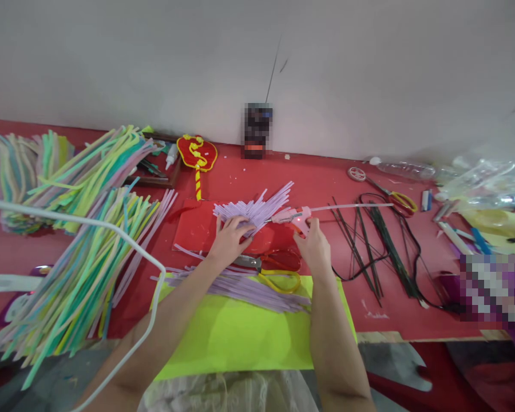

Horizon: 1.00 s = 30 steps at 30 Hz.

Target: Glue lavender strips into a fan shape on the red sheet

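Observation:
My right hand (pixel 316 246) is wrapped round the handle of a pink hot glue gun (pixel 292 216); a long glue stick (pixel 352 206) sticks out of its back. The nozzle points left and reaches a fan of lilac pipe cleaners (pixel 274 200). On the near edge of that fan, my left hand (pixel 230 239) grips it with bent fingers, partly hiding it. Under the fan lies a red board (pixel 189 232). Nearer to me are scissors (pixel 283 280) with red and yellow handles and a loose row of lilac pipe cleaners (pixel 257 294) on a yellow-green sheet (pixel 240 343).
Bundles of coloured pipe cleaners (pixel 81 274) cover the left side, crossed by a white bar (pixel 111 226). A red and yellow fan-shaped ornament (pixel 197 154) lies behind. To the right are dark green stems (pixel 388 246), a second pair of scissors (pixel 401 200) and plastic bottles (pixel 405 169).

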Available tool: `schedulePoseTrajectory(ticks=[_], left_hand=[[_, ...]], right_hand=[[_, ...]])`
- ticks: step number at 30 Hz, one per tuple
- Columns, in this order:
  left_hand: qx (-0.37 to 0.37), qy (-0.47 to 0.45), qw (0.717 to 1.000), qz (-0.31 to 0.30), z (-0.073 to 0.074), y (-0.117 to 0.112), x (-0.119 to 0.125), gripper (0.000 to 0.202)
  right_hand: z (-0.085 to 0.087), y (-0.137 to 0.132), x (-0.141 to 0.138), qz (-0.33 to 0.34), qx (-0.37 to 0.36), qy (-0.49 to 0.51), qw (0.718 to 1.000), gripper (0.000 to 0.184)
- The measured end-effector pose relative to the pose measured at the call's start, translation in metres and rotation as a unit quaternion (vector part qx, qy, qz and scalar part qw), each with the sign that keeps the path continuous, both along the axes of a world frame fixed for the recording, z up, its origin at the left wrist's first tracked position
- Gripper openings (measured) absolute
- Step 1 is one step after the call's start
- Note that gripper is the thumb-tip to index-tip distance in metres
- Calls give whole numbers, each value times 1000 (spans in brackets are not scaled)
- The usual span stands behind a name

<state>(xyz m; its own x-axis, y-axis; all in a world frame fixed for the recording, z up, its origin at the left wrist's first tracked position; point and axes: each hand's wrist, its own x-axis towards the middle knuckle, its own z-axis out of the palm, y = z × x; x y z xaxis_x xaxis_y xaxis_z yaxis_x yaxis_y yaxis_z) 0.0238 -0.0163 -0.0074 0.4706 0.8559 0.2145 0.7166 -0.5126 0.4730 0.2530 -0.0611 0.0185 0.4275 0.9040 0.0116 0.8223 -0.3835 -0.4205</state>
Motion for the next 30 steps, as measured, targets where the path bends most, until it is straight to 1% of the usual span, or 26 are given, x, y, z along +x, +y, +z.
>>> schedulePoseTrajectory(ticks=[15, 30], left_hand=[[-2, 1, 1000, 2, 0, 0, 0, 27], [0, 0, 1000, -1, 1, 0, 0, 26]], right_hand=[[-2, 0, 2, -15, -14, 6, 1000, 37], [-5, 1, 4, -35, -1, 0, 999, 36]])
